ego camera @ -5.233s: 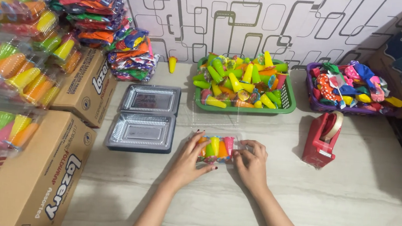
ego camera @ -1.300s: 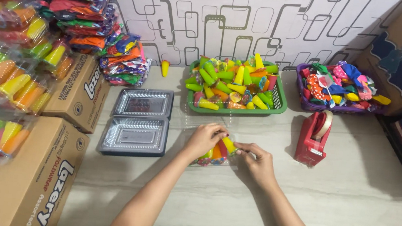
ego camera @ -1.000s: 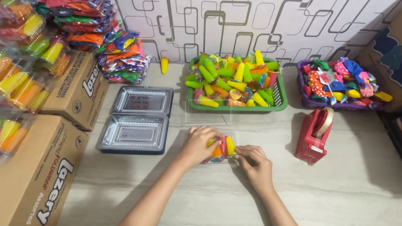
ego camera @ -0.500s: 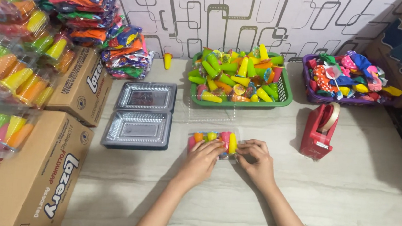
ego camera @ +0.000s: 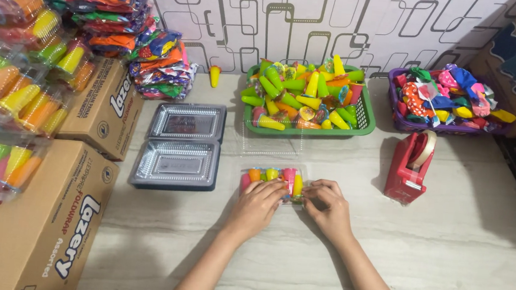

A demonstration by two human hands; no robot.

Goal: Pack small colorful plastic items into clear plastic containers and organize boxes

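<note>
We observe the left hand (ego camera: 258,203) and the right hand (ego camera: 329,207) both pressed, fingers curled, onto the near edge of a small clear plastic box (ego camera: 272,178) filled with coloured cone-shaped toys, which lies flat on the pale table (ego camera: 462,247) directly in front of us. Just left of it lies an open black tray stack (ego camera: 180,146); just behind stands a green basket (ego camera: 367,121) of the same cones. Farther right we note a red tape dispenser (ego camera: 408,169) and a purple basket (ego camera: 399,121).
</note>
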